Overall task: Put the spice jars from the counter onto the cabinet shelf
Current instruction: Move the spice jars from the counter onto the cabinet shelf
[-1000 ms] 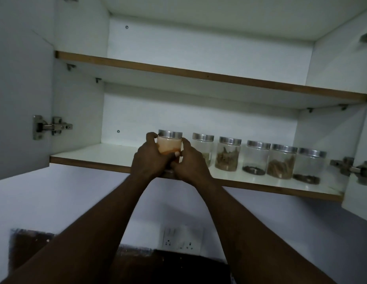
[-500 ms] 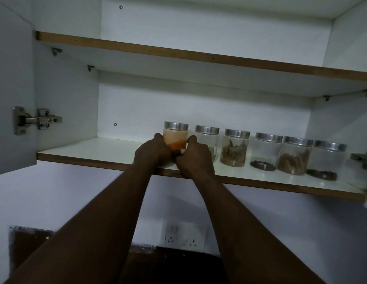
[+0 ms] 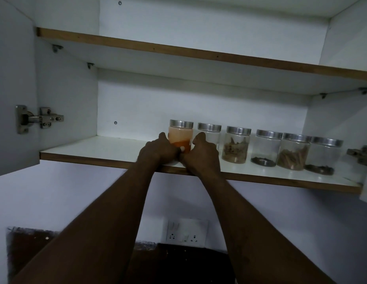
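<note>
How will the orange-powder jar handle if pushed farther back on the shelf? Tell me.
The orange-powder jar looks clear and rigid, perhaps glass: unlikely to flex, possibly breakable. Powder fills only its lower part, so probably light. Upright and squat on the lower shelf, gripped by left hand and right hand, it should slide rather than tip.

No readable text, label, brand or number shows on the jars, shelves or wall.

Arms raised; left hand (image 3: 158, 152) and right hand (image 3: 201, 155) curled, touching.
</note>
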The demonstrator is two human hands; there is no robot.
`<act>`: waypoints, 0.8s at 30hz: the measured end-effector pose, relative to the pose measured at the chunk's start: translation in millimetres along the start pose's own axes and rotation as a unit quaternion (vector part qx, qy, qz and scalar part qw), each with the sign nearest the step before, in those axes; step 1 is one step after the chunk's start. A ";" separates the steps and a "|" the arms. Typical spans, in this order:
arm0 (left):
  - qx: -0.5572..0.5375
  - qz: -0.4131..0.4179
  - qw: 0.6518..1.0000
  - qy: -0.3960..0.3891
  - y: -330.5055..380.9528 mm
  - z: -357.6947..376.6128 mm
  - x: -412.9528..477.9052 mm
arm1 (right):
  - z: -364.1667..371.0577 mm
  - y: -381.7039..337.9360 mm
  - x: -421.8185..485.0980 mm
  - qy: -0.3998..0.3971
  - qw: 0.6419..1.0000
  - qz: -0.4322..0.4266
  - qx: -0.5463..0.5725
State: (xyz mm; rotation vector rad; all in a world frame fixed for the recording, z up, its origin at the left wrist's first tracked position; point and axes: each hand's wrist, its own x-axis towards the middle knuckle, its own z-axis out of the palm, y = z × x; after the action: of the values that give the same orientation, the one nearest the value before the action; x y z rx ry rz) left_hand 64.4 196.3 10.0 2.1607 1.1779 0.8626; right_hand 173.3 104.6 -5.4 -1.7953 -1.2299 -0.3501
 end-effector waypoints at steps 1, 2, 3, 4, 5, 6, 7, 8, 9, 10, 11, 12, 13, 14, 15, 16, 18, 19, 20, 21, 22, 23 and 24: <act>0.003 -0.004 1.000 0.004 -0.6 0.4 -0.2 | 0.2 -0.1 0.6 0.000 1.000 0.002 -0.002; 0.005 -0.007 1.000 0.005 -0.6 0.6 -0.8 | 0.3 0.0 1.4 0.001 1.000 0.004 -0.004; 0.005 -0.010 1.000 0.005 0.1 0.5 -1.9 | -0.1 0.3 1.8 0.004 1.000 0.005 -0.006; 0.008 -0.011 1.000 0.008 1.0 0.0 -4.3 | -0.9 0.6 1.9 0.007 1.000 0.005 -0.007; 0.012 -0.012 1.000 0.015 1.6 -1.1 -7.4 | -1.9 0.7 1.9 0.009 1.000 0.005 -0.009; 0.017 -0.009 0.999 0.029 2.1 -2.0 -10.8 | -2.8 1.2 2.0 0.010 1.000 0.001 -0.011; 0.021 -0.001 0.999 0.049 2.0 -2.9 -14.7 | -3.8 1.2 2.2 0.009 1.000 -0.005 -0.015; 0.024 0.010 0.997 0.071 0.7 -3.0 -20.2 | -4.5 0.8 0.8 0.004 1.000 -0.010 -0.021; 0.028 0.022 0.995 0.097 0.0 -2.8 -25.9 | -6.1 0.2 -0.2 0.002 1.000 -0.014 -0.026; 0.033 0.037 0.991 0.122 -0.5 -2.2 -32.1 | -7.7 -0.9 -1.0 0.001 0.999 -0.017 -0.032; 0.041 0.054 0.988 0.140 -2.3 -1.5 -39.7 | -9.2 -2.8 -4.9 0.001 0.999 -0.016 -0.038; 0.050 0.073 0.984 0.155 -4.8 -0.7 -47.8 | -11.1 -5.2 -10.6 0.002 0.999 -0.015 -0.044; 0.057 0.096 0.979 0.170 -6.3 -0.2 -54.8 | -13.3 -8.0 -16.6 0.007 0.999 -0.022 -0.047; 0.058 0.120 0.974 0.181 -8.0 -0.6 -62.7 | -15.5 -11.1 -24.1 0.017 0.998 -0.037 -0.048; 0.048 0.145 0.970 0.188 -10.1 -1.3 -72.8 | -16.4 -14.8 -36.0 0.030 0.997 -0.055 -0.044; 0.025 0.169 0.967 0.191 -12.4 -1.3 -83.0 | -16.1 -18.4 -49.3 0.044 0.996 -0.073 -0.037; -0.063 0.198 0.961 0.183 -20.4 6.3 -107.0 | -9.5 -23.2 -84.2 0.061 0.994 -0.095 -0.001; -0.121 0.194 0.959 0.167 -29.0 16.1 -122.1 | -2.0 -20.7 -106.8 0.059 0.994 -0.095 0.022; -0.169 0.178 0.958 0.149 -38.9 28.0 -137.4 | 5.6 -15.4 -129.6 0.056 0.994 -0.090 0.039; -0.196 0.161 0.958 0.133 -49.0 40.5 -151.6 | 11.6 -8.9 -150.9 0.054 0.994 -0.081 0.045; -0.206 0.145 0.961 0.114 -63.3 54.4 -166.7 | 18.6 -1.4 -173.2 0.041 0.996 -0.062 0.043; -0.209 0.132 0.965 0.093 -79.7 68.5 -180.4 | 26.5 6.7 -194.6 0.021 0.998 -0.037 0.043; -0.208 0.116 0.969 0.069 -97.3 82.5 -192.4 | 34.3 16.4 -213.9 -0.005 0.999 -0.015 0.041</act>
State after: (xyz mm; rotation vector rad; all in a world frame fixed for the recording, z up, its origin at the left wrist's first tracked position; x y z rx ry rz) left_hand -6.1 64.9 -166.1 1.9330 0.7278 1.2542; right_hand 79.6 3.1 -173.0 -1.7121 -1.2620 -0.3042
